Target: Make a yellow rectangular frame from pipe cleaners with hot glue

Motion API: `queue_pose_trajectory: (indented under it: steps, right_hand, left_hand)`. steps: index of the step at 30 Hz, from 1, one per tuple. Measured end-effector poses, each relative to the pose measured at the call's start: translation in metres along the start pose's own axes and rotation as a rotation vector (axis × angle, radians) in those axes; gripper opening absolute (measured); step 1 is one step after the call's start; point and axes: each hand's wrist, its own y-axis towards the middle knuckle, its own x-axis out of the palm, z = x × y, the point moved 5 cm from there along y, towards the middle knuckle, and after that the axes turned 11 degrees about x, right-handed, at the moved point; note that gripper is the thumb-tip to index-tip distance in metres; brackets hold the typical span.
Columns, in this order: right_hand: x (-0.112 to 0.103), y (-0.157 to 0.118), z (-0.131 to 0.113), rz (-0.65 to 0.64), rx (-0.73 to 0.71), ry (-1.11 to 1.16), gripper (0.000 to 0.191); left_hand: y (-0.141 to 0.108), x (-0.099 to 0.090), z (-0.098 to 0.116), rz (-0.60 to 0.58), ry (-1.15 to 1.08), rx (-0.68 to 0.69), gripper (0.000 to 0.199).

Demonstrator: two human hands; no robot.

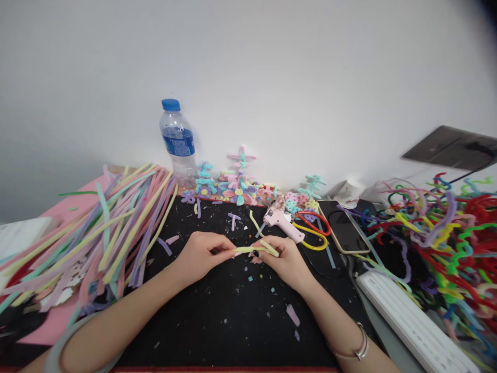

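Observation:
A pale yellow pipe cleaner (245, 249) stretches between my two hands above the black mat (217, 321). My left hand (209, 251) pinches its left end between thumb and fingertips. Around its folded right part, my right hand (280, 255) has its fingers closed, and a bent section sticks out over the fingers. Just behind my right hand lies a pink glue gun (284, 224). Short purple pieces (233, 220) and small scraps lie scattered on the mat.
Pastel pipe cleaners (116, 228) are heaped at left, bright twisted ones (450, 243) at right. A bottle (177, 142) and pipe-cleaner flowers (239, 191) stand by the wall. Scissors (316, 235), a phone (345, 228), a paper cup (349, 192) and a power strip (411, 316) are on the right.

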Motion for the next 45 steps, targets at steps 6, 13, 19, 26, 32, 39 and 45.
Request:
queue_pose_trajectory:
  steps: [6,13,19,26,32,39,45]
  right_hand:
    - [0.0,0.0,0.003,0.004,0.019,0.0,0.011]
    - [0.0,0.001,0.004,-0.002,0.033,-0.008,0.012]
    - [-0.001,0.003,0.006,-0.022,0.03,0.095,0.017]
    - [-0.006,0.003,0.005,0.022,-0.002,0.17,0.024]
    - [-0.008,0.004,0.004,0.05,-0.017,0.232,0.025]
    - [-0.006,0.005,0.009,-0.004,0.05,0.415,0.023]
    - [-0.005,0.004,0.01,-0.021,0.079,0.534,0.022]
  left_hand:
    - [-0.001,0.001,0.0,-0.008,-0.007,-0.005,0.013]
    - [0.0,0.001,-0.001,0.002,-0.024,-0.018,0.013]
    - [0.0,-0.003,-0.007,0.054,-0.027,-0.11,0.012]
    - [0.001,-0.004,-0.008,0.055,-0.059,-0.14,0.011]
    - [0.001,-0.003,-0.008,0.04,-0.08,-0.155,0.012]
    - [0.001,-0.003,-0.009,0.039,-0.143,-0.168,0.011]
    - [0.0,-0.002,-0.01,0.051,-0.172,-0.176,0.009]
